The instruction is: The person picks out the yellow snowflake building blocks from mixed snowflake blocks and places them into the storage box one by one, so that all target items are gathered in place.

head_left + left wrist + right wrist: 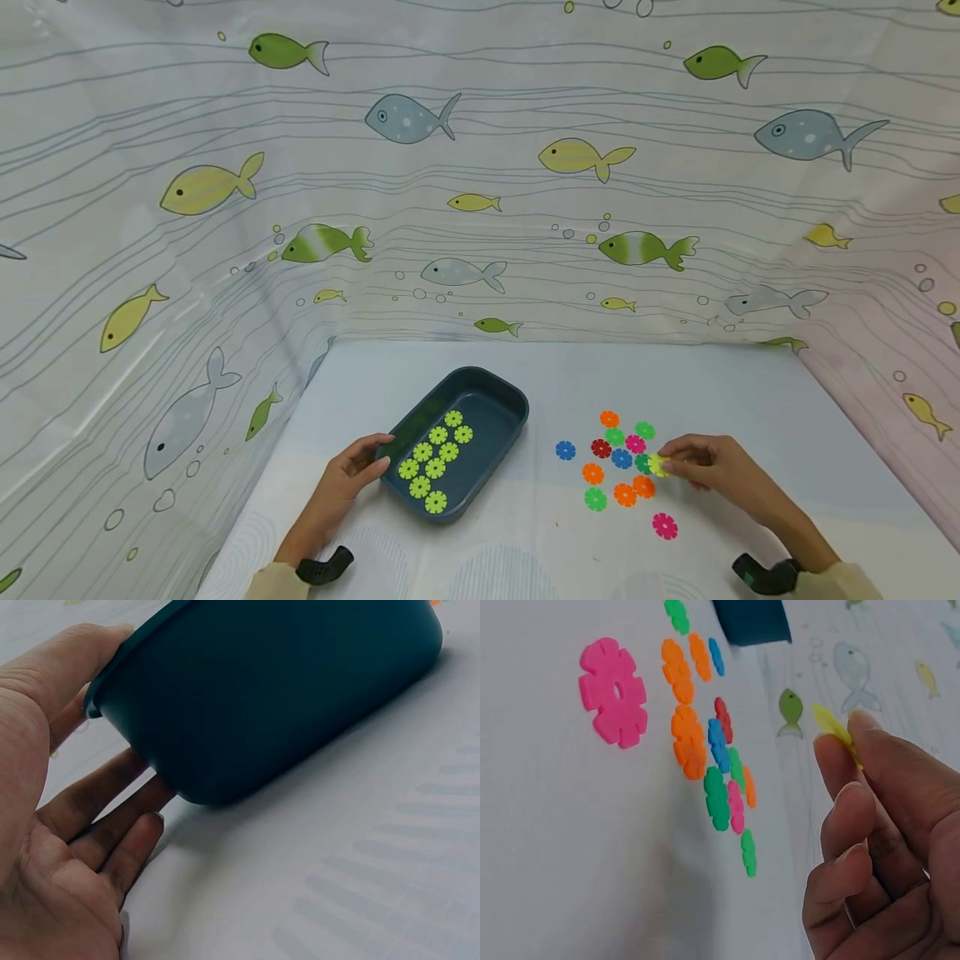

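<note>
My left hand (347, 472) grips the near-left corner of a dark teal plastic basin (491, 468). In the left wrist view the thumb lies on the rim of the basin (262, 697), with fingers against the wall below. Inside the basin lie several yellow-green notched discs (448, 452). Over at the right, my right hand (705, 463) pinches a yellow notched disc (832, 726) between thumb and index finger, raised off the table. Just left of that hand spreads a loose group of notched discs, including a blue disc (621, 458) and a dark red disc (601, 448).
Orange discs (625, 495), green discs (596, 499) and a pink disc (664, 526) lie on the white table (555, 550). A curtain (525, 233) printed with fish surrounds the table at the back and sides. Each wrist wears a black band (326, 567).
</note>
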{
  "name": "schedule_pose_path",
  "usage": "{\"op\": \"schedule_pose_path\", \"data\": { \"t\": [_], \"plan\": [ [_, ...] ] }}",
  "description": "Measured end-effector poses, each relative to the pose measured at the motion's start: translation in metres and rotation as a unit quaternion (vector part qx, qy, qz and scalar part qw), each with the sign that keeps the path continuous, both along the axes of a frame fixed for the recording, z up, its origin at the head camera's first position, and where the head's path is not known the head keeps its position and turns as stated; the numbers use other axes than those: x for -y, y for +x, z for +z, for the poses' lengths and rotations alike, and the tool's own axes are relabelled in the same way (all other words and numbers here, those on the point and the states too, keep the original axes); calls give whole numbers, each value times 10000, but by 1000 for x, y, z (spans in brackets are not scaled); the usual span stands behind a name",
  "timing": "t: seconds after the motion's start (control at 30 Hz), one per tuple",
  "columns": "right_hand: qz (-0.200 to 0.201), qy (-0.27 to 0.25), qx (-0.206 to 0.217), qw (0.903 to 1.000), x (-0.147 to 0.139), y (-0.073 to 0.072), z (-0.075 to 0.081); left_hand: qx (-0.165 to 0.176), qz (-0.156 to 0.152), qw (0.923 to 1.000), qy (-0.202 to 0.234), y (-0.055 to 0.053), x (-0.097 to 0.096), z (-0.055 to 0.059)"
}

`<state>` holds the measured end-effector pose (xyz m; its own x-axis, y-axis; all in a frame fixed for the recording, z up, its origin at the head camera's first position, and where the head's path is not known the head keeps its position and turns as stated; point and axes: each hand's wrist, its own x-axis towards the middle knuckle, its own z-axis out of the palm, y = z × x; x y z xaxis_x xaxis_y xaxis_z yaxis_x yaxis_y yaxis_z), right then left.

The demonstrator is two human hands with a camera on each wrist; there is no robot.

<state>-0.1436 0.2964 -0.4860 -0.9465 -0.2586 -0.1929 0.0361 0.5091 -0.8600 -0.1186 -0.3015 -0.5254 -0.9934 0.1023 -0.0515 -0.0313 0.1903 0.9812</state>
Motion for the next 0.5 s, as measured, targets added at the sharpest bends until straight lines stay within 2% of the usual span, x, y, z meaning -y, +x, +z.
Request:
{"op": "schedule_pose_path", "data": {
  "t": [0.17, 0.5],
  "plan": [
    [6, -114, -101, 9999, 7, -4, 4, -3, -5, 10000, 25, 1, 0, 0],
    [268, -78, -440, 9986, 21, -12, 9, -24, -35, 10000, -19, 0, 1, 0]
  ]
}}
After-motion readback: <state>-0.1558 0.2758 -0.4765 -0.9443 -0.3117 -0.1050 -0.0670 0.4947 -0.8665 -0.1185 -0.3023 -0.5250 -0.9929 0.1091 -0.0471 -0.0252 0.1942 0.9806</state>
